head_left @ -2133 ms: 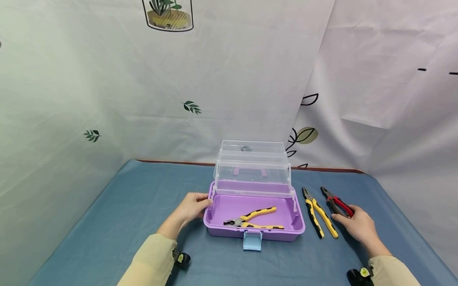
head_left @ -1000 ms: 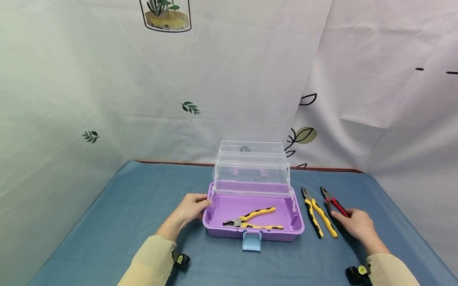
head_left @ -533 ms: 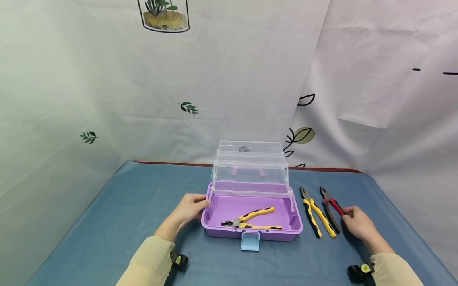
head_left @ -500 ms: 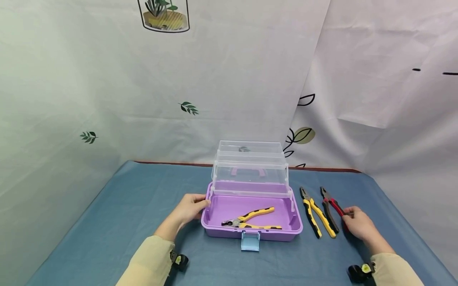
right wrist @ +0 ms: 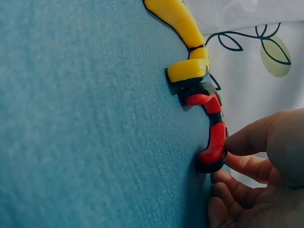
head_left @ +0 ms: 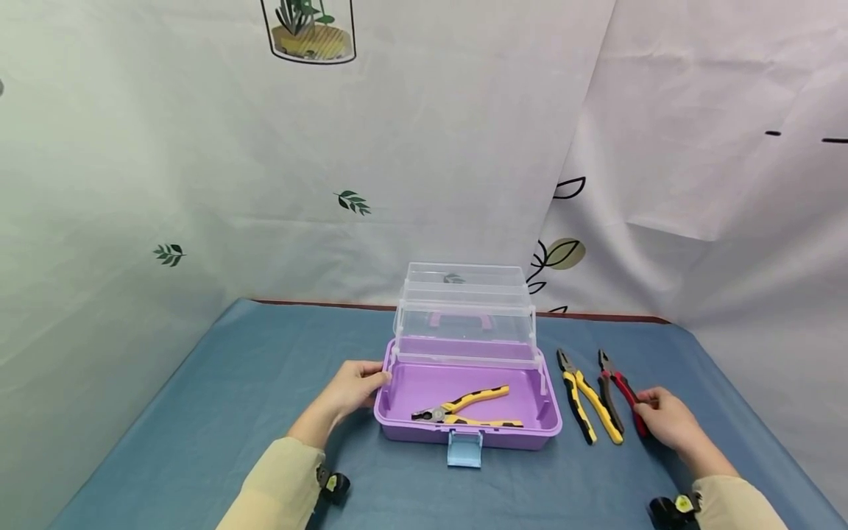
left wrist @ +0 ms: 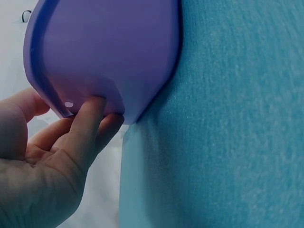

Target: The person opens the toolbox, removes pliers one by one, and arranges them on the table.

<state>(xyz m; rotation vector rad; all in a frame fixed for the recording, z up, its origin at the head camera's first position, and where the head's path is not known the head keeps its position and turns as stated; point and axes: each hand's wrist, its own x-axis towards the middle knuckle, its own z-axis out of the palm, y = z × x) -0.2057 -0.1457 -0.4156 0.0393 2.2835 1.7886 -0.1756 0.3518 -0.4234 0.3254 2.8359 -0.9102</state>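
Pliers (head_left: 626,390), red and black, against right hand (head_left: 668,420)

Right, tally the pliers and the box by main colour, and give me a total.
Yellow and black: 2 (boxed yellow pliers, loose yellow pliers)
Red and black: 1 (red pliers)
Purple: 1 (open box)
Total: 4

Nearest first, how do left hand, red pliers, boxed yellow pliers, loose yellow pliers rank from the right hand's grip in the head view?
1. Red pliers, touching the right hand.
2. Loose yellow pliers, just left.
3. Boxed yellow pliers, farther left.
4. Left hand, leftmost.
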